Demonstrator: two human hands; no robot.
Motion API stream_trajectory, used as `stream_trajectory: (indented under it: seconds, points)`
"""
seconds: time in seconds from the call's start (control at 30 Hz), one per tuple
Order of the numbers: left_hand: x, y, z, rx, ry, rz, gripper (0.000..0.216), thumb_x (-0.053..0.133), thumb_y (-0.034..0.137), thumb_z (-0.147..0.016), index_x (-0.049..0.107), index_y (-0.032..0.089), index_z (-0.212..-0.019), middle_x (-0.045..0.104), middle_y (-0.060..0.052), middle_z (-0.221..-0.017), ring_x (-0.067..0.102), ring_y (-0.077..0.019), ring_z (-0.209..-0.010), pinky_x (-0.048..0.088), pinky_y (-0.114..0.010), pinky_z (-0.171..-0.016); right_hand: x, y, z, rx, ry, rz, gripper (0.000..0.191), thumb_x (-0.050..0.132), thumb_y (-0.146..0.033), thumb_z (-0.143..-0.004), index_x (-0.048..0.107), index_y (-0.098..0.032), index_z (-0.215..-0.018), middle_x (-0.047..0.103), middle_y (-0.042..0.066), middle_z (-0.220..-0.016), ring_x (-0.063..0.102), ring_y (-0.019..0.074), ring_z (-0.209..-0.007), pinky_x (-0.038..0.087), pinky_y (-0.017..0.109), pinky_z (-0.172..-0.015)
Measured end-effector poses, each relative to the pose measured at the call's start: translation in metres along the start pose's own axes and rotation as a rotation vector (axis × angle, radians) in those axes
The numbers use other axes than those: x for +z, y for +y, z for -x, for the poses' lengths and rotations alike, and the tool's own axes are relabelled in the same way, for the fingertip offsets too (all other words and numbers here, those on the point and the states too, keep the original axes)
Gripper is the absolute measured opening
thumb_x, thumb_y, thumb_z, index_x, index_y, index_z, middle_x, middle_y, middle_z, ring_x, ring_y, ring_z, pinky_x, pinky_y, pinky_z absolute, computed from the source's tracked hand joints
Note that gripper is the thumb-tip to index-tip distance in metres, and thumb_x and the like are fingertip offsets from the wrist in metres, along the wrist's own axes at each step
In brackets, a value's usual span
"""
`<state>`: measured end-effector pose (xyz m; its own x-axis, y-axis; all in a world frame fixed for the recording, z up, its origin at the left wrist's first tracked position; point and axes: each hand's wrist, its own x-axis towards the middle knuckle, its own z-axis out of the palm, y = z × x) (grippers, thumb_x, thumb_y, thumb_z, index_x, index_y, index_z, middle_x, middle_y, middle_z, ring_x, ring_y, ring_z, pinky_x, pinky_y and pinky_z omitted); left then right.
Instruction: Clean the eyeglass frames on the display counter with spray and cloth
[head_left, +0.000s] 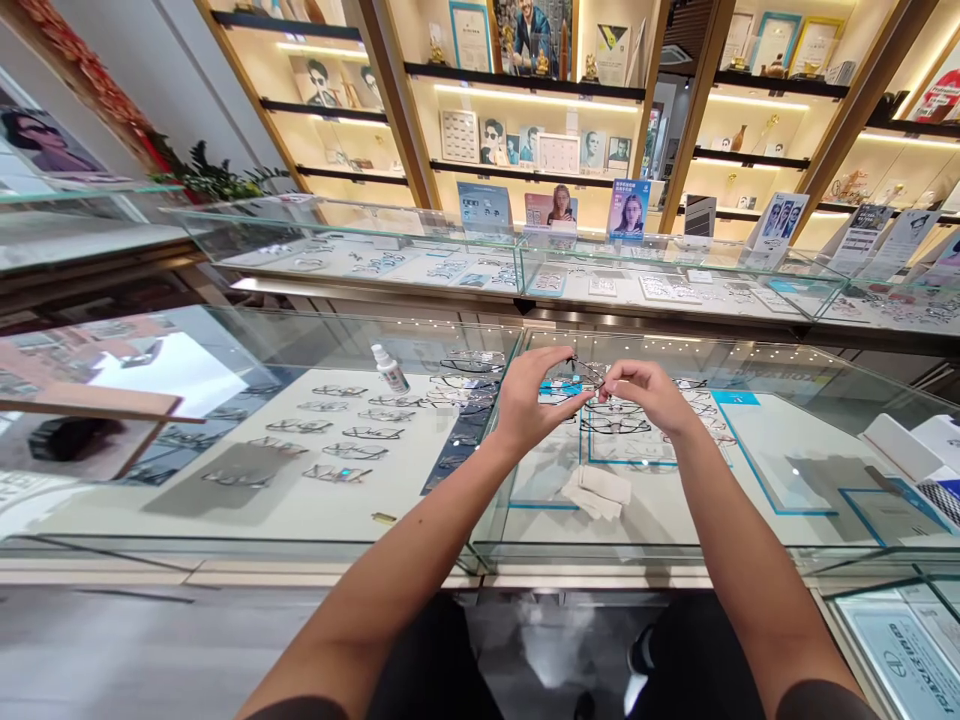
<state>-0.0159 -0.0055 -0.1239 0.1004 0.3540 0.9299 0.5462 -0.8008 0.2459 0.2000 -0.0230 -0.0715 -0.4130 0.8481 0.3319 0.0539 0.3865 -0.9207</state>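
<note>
Both my hands are raised over a glass display counter [480, 545] and pinch a thin dark pair of glasses [587, 372] between them. My left hand [529, 400] grips the frame's left end with thumb and fingers closed. My right hand [645, 392] pinches the right end. A folded white cloth [598, 491] lies on the glass just below my hands. A small white spray bottle [390, 369] lies on the counter to the left.
Several rows of glasses [352, 432] lie inside the counter. A second glass counter [517, 262] stands behind, with lit wall shelves of pictures and small placards [628, 208]. White boxes [900, 448] sit at the right edge. A plant [214, 180] stands far left.
</note>
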Motion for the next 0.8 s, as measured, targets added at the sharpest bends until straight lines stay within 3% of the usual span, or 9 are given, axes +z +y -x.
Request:
stream_trajectory:
  seconds: [0.13, 0.23, 0.37, 0.43, 0.63, 0.8]
  points:
    - [-0.007, 0.003, -0.023, 0.059, 0.069, -0.047, 0.050, 0.080, 0.055, -0.087, 0.067, 0.021, -0.122, 0.078, -0.012, -0.114, 0.074, -0.0267, -0.107, 0.059, -0.042, -0.094, -0.001, -0.023, -0.006, -0.099, 0.038, 0.148, 0.025, 0.069, -0.045, -0.090, 0.071, -0.024, -0.077, 0.073, 0.002, -0.080, 0.065, 0.0201, -0.083, 0.050, 0.040, -0.089]
    - [-0.018, 0.007, -0.057, 0.086, 0.173, -0.091, 0.052, 0.081, 0.057, -0.085, 0.066, 0.021, -0.120, 0.077, -0.010, -0.112, 0.073, -0.0249, -0.103, 0.060, -0.040, -0.087, -0.005, -0.055, -0.010, -0.263, 0.232, 0.368, 0.019, 0.073, -0.044, -0.088, 0.072, -0.027, -0.098, 0.075, 0.004, -0.106, 0.066, 0.0226, -0.104, 0.049, 0.043, -0.100]
    - [-0.037, 0.015, -0.103, 0.074, 0.305, -0.147, 0.053, 0.083, 0.056, -0.083, 0.066, 0.021, -0.119, 0.075, -0.008, -0.111, 0.069, -0.0230, -0.101, 0.057, -0.037, -0.085, -0.008, -0.092, -0.012, -0.426, 0.425, 0.663, 0.049, 0.082, -0.048, -0.080, 0.066, -0.028, -0.122, 0.070, 0.006, -0.127, 0.064, 0.0273, -0.118, 0.049, 0.048, -0.106]
    - [-0.045, 0.021, -0.117, 0.065, 0.335, -0.150, 0.053, 0.083, 0.054, -0.083, 0.066, 0.021, -0.120, 0.074, -0.008, -0.111, 0.069, -0.0222, -0.100, 0.057, -0.036, -0.084, -0.005, -0.100, -0.013, -0.468, 0.474, 0.712, 0.052, 0.082, -0.050, -0.081, 0.066, -0.027, -0.125, 0.071, 0.007, -0.128, 0.065, 0.0278, -0.117, 0.050, 0.048, -0.106]
    - [-0.060, 0.028, -0.117, 0.023, 0.353, -0.111, 0.049, 0.086, 0.051, -0.082, 0.069, 0.020, -0.116, 0.075, -0.005, -0.103, 0.070, -0.0193, -0.092, 0.056, -0.033, -0.080, 0.013, -0.099, -0.013, -0.566, 0.622, 0.675, 0.034, 0.075, -0.051, -0.091, 0.072, -0.027, -0.115, 0.077, 0.006, -0.111, 0.071, 0.0247, -0.099, 0.056, 0.045, -0.095]
    - [-0.065, 0.035, -0.110, -0.032, 0.327, -0.111, 0.050, 0.087, 0.053, -0.080, 0.070, 0.020, -0.115, 0.076, -0.005, -0.100, 0.070, -0.0189, -0.090, 0.058, -0.033, -0.079, 0.017, -0.100, -0.007, -0.606, 0.657, 0.724, 0.031, 0.076, -0.049, -0.092, 0.073, -0.028, -0.115, 0.078, 0.005, -0.107, 0.072, 0.0243, -0.096, 0.059, 0.045, -0.092]
